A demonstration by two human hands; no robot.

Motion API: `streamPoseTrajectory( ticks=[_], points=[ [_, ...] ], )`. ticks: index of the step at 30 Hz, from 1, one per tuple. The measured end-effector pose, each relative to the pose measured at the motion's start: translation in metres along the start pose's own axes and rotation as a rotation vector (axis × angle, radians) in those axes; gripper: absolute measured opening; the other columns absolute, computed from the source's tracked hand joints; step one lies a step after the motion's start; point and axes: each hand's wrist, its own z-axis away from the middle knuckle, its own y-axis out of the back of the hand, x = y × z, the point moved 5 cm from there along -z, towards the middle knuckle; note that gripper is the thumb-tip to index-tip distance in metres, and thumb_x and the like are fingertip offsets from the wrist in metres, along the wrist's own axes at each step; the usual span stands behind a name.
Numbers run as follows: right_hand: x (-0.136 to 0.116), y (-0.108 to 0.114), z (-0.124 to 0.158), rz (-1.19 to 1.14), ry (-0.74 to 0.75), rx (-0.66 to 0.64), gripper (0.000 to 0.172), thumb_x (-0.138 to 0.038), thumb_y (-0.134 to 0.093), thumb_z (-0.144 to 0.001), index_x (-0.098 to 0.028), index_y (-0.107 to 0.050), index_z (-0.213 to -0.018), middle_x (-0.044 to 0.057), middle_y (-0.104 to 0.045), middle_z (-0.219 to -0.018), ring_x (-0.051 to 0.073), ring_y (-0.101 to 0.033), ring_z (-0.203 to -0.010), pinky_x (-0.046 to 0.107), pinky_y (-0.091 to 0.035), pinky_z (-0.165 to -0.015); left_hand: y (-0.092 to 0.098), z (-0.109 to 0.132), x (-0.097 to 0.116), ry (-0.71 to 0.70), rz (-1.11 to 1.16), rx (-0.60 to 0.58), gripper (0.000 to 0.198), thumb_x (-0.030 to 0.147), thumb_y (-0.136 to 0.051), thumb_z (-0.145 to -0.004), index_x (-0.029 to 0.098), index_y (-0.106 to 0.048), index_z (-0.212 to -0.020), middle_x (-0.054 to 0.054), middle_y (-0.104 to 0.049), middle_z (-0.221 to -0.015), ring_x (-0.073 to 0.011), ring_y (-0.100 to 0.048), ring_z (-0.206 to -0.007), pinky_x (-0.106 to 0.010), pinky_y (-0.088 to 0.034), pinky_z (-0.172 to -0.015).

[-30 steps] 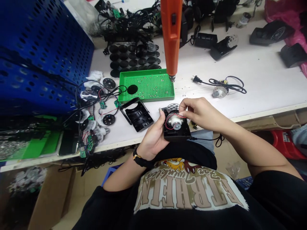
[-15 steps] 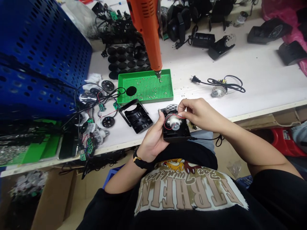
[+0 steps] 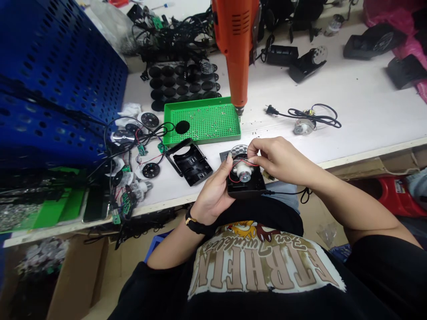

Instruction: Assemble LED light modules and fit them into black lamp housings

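Observation:
My left hand (image 3: 213, 191) cradles a black plastic housing (image 3: 246, 189) from below and at its side, with the thumb up against a small silver DC motor (image 3: 243, 171) seated in it. Thin red wires (image 3: 250, 163) loop around the motor. The fingertips of my right hand (image 3: 280, 158) pinch at the red wire near the top of the motor. A perforated disc (image 3: 239, 150) shows behind the housing, partly hidden by my fingers.
An orange electric screwdriver (image 3: 235, 53) hangs above a green tray of screws (image 3: 202, 121). A black housing half (image 3: 188, 162) lies next to my left hand. Wired boards, black discs and cables crowd the white bench (image 3: 360, 102), with a blue perforated panel (image 3: 60, 80) at left.
The hanging screwdriver has swung back to the right, and the view has shifted slightly. My hands stay on the housing and wire, with little visible movement.

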Motion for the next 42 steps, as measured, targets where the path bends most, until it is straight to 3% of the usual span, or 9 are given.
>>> streamPoseTrajectory(
  ticks=[6, 13, 19, 31, 35, 37, 39, 42],
  points=[
    [-0.001, 0.0, 0.0, -0.002, 0.01, 0.004, 0.01, -0.013, -0.059, -0.088, -0.019, -0.061, -0.081, -0.001, -0.063, -0.073, 0.012, -0.046, -0.064, 0.028, -0.029, -0.069, 0.002, 0.0, -0.001, -0.015, 0.011, 0.018, 0.019, 0.033, -0.07, -0.099, 0.014, -0.071, -0.103, -0.009, -0.079, -0.115, -0.0266, -0.073, -0.117, -0.039, -0.057, -0.104],
    [0.005, -0.003, 0.003, -0.078, 0.008, 0.068, 0.007, -0.016, -0.061, -0.089, -0.018, -0.065, -0.083, -0.001, -0.064, -0.071, 0.011, -0.046, -0.063, 0.027, -0.03, -0.069, -0.003, 0.002, -0.002, -0.038, 0.018, 0.047, 0.026, 0.035, -0.063, -0.104, 0.011, -0.071, -0.11, -0.012, -0.079, -0.115, -0.027, -0.072, -0.119, -0.04, -0.057, -0.107],
    [0.006, -0.004, 0.003, -0.118, 0.004, 0.078, 0.008, -0.016, -0.063, -0.087, -0.017, -0.065, -0.08, -0.004, -0.057, -0.063, 0.01, -0.044, -0.058, 0.027, -0.031, -0.066, -0.007, 0.003, 0.0, -0.051, 0.007, 0.034, 0.027, 0.036, -0.072, -0.098, 0.013, -0.072, -0.111, -0.011, -0.079, -0.114, -0.0289, -0.072, -0.12, -0.041, -0.057, -0.106],
    [0.0, -0.007, 0.004, -0.085, 0.063, 0.059, 0.013, -0.012, -0.058, -0.087, -0.019, -0.058, -0.076, -0.003, -0.056, -0.067, 0.01, -0.042, -0.061, 0.028, -0.03, -0.067, 0.001, 0.002, -0.002, -0.084, -0.026, 0.018, 0.029, 0.04, -0.071, -0.098, 0.018, -0.069, -0.117, -0.008, -0.078, -0.114, -0.0271, -0.073, -0.117, -0.04, -0.058, -0.103],
    [0.001, -0.01, 0.012, -0.363, 0.143, 0.091, 0.008, -0.027, -0.066, -0.092, -0.02, -0.062, -0.089, 0.002, -0.065, -0.091, 0.014, -0.056, -0.081, 0.029, -0.045, -0.077, -0.001, 0.01, 0.006, -0.203, -0.111, 0.013, 0.049, 0.037, -0.08, -0.091, 0.024, -0.063, -0.135, -0.006, -0.075, -0.125, -0.0276, -0.07, -0.124, -0.041, -0.054, -0.109],
    [0.009, -0.015, 0.016, -0.581, 0.084, 0.134, 0.028, -0.038, -0.073, -0.089, -0.024, -0.061, -0.11, 0.006, -0.064, -0.119, 0.018, -0.06, -0.103, 0.031, -0.052, -0.084, -0.002, 0.018, 0.013, -0.301, -0.191, 0.037, 0.062, 0.031, -0.084, -0.086, 0.031, -0.058, -0.142, -0.004, -0.071, -0.133, -0.0277, -0.066, -0.13, -0.04, -0.051, -0.112],
    [0.019, -0.025, 0.019, -0.762, -0.016, 0.141, 0.054, -0.043, -0.078, -0.085, -0.029, -0.052, -0.129, 0.009, -0.053, -0.144, 0.022, -0.058, -0.121, 0.034, -0.056, -0.091, -0.003, 0.025, 0.017, -0.38, -0.272, 0.058, 0.072, 0.029, -0.087, -0.082, 0.036, -0.055, -0.147, -0.003, -0.067, -0.141, -0.0285, -0.061, -0.136, -0.04, -0.047, -0.116],
    [0.021, -0.043, 0.021, -0.928, -0.033, -0.021, 0.067, -0.046, -0.076, -0.085, -0.032, -0.045, -0.143, 0.009, -0.047, -0.157, 0.024, -0.06, -0.124, 0.043, -0.055, -0.104, -0.004, 0.032, 0.019, -0.479, -0.386, 0.047, 0.077, 0.03, -0.088, -0.08, 0.036, -0.053, -0.149, -0.004, -0.061, -0.148, -0.0304, -0.053, -0.143, -0.04, -0.041, -0.121]
  ],
)
